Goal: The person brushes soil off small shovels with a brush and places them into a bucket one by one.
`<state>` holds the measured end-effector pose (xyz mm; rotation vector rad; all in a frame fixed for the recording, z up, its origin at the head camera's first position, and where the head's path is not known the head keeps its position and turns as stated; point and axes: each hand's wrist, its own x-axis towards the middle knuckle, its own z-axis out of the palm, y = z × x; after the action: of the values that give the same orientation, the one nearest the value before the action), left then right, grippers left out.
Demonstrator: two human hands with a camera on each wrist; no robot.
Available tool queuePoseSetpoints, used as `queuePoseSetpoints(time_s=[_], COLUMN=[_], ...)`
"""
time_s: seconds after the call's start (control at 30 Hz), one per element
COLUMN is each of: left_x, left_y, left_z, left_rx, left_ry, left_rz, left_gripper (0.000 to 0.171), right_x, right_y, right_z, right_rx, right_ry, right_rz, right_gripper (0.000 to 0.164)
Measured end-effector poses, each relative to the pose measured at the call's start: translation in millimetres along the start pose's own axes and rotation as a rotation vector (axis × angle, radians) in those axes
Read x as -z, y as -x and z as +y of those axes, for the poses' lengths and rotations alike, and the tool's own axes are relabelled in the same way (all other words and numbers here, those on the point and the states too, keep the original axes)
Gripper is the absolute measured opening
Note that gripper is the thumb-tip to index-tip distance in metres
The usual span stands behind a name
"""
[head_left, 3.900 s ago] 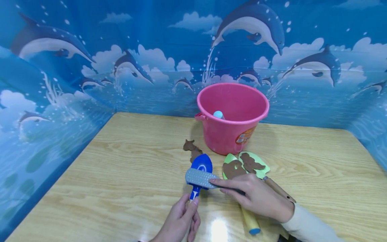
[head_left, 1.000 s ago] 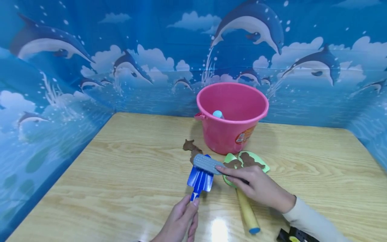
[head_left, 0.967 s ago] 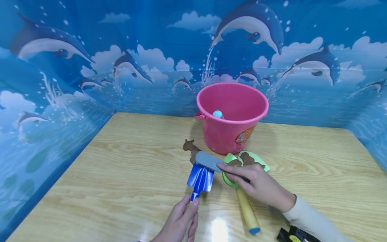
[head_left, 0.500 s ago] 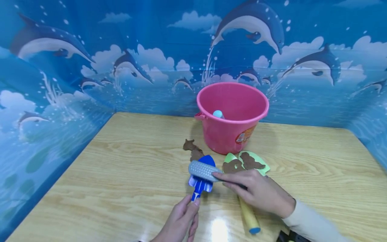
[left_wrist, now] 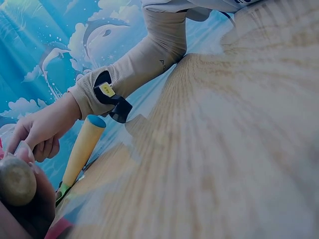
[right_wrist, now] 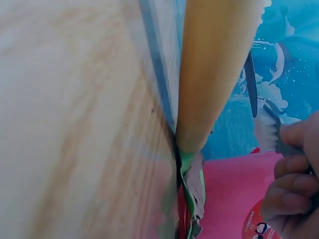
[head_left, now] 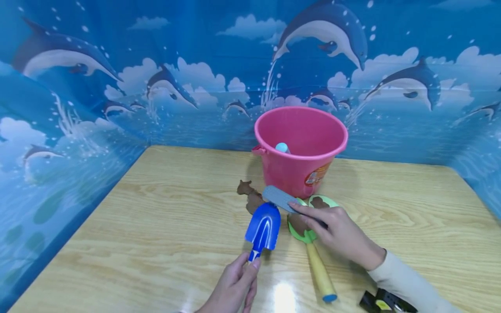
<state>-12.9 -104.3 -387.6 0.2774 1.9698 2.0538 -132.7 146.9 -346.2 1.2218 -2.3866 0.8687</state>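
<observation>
My left hand grips the handle of a blue trowel, its ribbed blade pointing away from me. In the left wrist view the round end of its wooden handle pokes out of the fist. My right hand grips a grey brush, index finger laid along its back. The brush head is just beyond the trowel's tip, in front of the bucket. White bristles show in the right wrist view. Beneath the right hand lies a green trowel with brown clay-like stuff on it.
A pink bucket stands at the back with a light-blue rounded thing inside. Left of it lie brown flat pieces on the wooden table. A second green blade sits partly behind the right hand. Dolphin-printed sheeting surrounds the table.
The brush has swept over the blue blade several times. From lying across the blade half a second ago, it has moved away and right, past the tip. The left hand has barely moved.
</observation>
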Motion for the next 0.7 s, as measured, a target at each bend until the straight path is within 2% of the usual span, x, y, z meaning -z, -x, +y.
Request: queuePoseSetpoints(time_s=[0.13, 0.23, 0.47, 0.57, 0.7], left_x=[0.4, 0.9, 0.7, 0.4, 0.2], left_y=[0.2, -0.1, -1.3, -1.8, -1.9], left_z=[0.1, -0.5, -1.6, -1.6, -1.3], left_rx=[-0.006, -0.010, -0.014, -0.016, -0.017], left_ry=[-0.010, -0.018, -0.022, -0.026, -0.022], left_rz=[-0.003, -0.006, -0.007, -0.009, -0.012], left_gripper=[0.035, 0.035, 0.035, 0.035, 0.036], right_x=[1, 3, -2, -7, -10], right_y=[-1, -1, 2, 4, 6], right_z=[2, -3, -30, -39, -40], right_rx=[-0.023, -0.001, 0.165, 0.238, 0.244], right_ry=[0.003, 0.000, -0.121, -0.138, -0.118], right_rz=[0.049, 0.048, -0.113, -0.138, -0.141], right_gripper=[0.043, 0.045, 0.041, 0.039, 0.039])
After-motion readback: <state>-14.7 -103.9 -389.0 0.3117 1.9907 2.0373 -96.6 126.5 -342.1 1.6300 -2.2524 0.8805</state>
